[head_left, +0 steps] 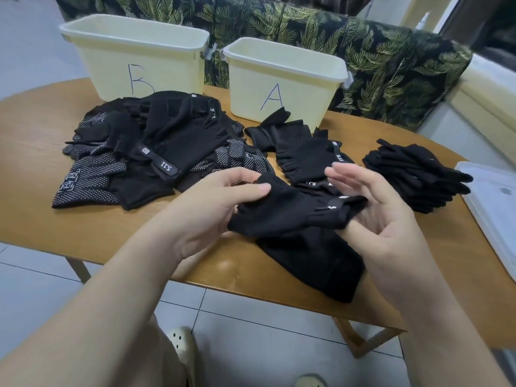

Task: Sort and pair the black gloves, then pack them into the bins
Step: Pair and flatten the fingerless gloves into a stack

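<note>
Gloves fill the bench (83, 241) in front of bin A (282, 88): one fingerless glove (287, 213) is held nearest the person, left hand (212, 208) pinching its end, right hand (388, 219) relaxed beneath its cuff, likely to match it before packing.

this looks like a room in a home, a living or dining corner. a rounded wooden table (69, 233) on slim wooden legs stands on pale floor tiles (251, 331), and behind it runs a sofa (391, 65) under a dark cover printed with green and gold palm leaves. the person sitting at the table wears soft cream clogs (183, 347), the kind kept for indoors.
</note>
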Demonstrator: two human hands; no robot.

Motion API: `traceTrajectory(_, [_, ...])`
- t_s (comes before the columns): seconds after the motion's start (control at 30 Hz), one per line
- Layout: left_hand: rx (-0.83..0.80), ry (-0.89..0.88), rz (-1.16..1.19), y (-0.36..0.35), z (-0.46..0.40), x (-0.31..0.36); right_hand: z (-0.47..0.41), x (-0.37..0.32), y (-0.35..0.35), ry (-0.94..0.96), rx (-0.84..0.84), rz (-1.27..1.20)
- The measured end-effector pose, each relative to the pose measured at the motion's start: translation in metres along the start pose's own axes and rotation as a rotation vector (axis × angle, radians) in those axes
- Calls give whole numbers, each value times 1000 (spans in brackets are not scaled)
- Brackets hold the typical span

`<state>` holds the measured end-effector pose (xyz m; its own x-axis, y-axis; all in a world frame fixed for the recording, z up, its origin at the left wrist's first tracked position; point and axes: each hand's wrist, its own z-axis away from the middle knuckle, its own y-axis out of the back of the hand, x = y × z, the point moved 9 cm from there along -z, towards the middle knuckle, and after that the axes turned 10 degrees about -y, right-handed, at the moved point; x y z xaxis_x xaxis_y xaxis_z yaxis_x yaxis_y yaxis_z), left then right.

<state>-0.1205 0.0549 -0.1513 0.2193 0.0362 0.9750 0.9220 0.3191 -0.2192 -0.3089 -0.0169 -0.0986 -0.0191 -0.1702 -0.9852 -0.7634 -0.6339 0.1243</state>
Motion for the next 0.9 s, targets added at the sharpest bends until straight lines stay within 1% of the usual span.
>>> traceTrajectory(0.07, [14,-42,-58,0,-2,1,1,14,5,-125,37,-92])
traceTrajectory(0.1, [16,-60,-67,-1,-2,2,1,23,5,-203,9,-160])
traceTrajectory(0.2, [6,-118,-98,-6,-2,8,8,38,-1,-382,-102,-464])
traceTrajectory(0.27, [-21,-158,-95,-10,-2,12,15,39,1,-451,-142,-623])
traceTrajectory(0.3, [-41,-171,-82,-12,0,15,18,37,1,-466,-175,-646])
traceTrajectory(0.33, [-62,-179,-75,-15,2,18,22,34,-1,-482,-218,-625])
traceTrajectory(0.4, [-101,-183,-75,-17,4,21,29,37,-3,-526,-285,-446])
traceTrajectory(0.47, [-122,-177,-87,-18,6,20,36,46,-1,-558,-285,-251])
traceTrajectory(0.53, [-119,-159,-116,-17,6,16,42,53,2,-574,-266,-163])
traceTrajectory(0.6, [-110,-143,-131,-18,5,12,45,55,4,-579,-210,-140])
traceTrajectory(0.7, [-99,-123,-186,-21,3,9,43,51,17,-526,-50,-146])
traceTrajectory(0.8, [-72,-104,-296,-22,1,2,37,41,27,-420,34,-27])
traceTrajectory(0.9, [21,-181,-467,-21,-4,3,33,39,41,-346,139,163])
